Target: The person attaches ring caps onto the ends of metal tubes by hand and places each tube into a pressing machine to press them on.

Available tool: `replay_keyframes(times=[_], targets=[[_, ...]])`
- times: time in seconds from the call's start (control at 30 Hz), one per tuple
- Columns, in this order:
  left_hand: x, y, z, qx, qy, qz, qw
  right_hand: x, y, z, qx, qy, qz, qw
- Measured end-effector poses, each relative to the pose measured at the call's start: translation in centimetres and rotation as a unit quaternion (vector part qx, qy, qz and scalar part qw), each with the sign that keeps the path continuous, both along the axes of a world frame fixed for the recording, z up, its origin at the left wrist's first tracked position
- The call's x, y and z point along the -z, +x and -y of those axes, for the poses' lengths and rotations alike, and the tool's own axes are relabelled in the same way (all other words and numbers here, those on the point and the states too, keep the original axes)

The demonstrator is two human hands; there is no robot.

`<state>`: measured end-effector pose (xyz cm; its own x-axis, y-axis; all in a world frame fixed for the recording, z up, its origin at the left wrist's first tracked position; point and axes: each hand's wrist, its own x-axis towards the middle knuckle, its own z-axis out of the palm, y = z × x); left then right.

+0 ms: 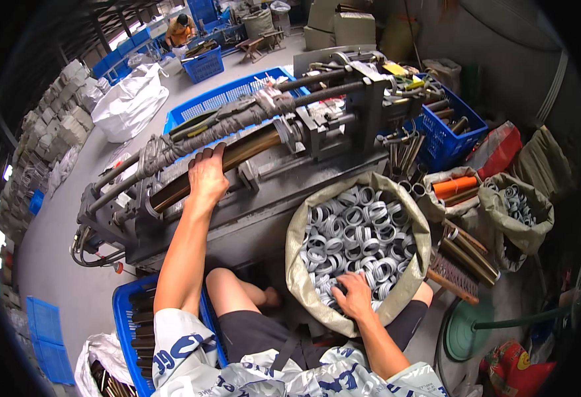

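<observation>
My left hand point(209, 177) is wrapped over a bronze-brown metal tube point(241, 151), which lies lengthwise in a long dark machine point(274, 188). The tube's right end meets a round metal fitting point(284, 131) on the machine. Between my knees stands a beige woven sack point(296, 264) with its rim rolled back. Grey rings point(351, 233) fill it close to the top. My right hand point(354, 295) reaches in at the sack's near side, its fingers apart and touching the rings. I see no ring lifted clear of the pile.
Brown tubes fill a blue crate point(123, 311) by my left leg. Right of the sack lie a wooden brush point(454, 274), loose tubes point(472, 255) and another sack point(532, 231) of grey parts. Behind the machine are blue crates point(197, 102). A person point(180, 30) sits far back.
</observation>
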<state>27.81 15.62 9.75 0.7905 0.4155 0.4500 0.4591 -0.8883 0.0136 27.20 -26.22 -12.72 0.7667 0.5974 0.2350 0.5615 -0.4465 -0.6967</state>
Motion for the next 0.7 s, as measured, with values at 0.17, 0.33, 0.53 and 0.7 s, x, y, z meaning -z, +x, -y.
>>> replay_keyframes(times=[0.17, 0.33, 0.53, 0.7], targets=[[0.5, 3.4, -3.2, -0.018, 0.035, -0.048, 0.998, -0.8, -0.1, -0.9, 0.013, 0.003, 0.001, 1.0], [2.3, 4.8, -2.9, -0.038, -0.081, -0.17, 0.981, -0.7, -0.1, -1.0, 0.008, 0.001, -0.016, 1.0], [4.6, 2.4, -1.1, 0.017, -0.024, -0.049, 0.998, -0.6, 0.0, -1.1, 0.022, 0.002, -0.012, 1.0], [5.9, -0.3, -0.4, 0.039, -0.002, -0.022, 0.999, -0.9, 0.1, -0.9, 0.009, 0.003, -0.007, 1.0]])
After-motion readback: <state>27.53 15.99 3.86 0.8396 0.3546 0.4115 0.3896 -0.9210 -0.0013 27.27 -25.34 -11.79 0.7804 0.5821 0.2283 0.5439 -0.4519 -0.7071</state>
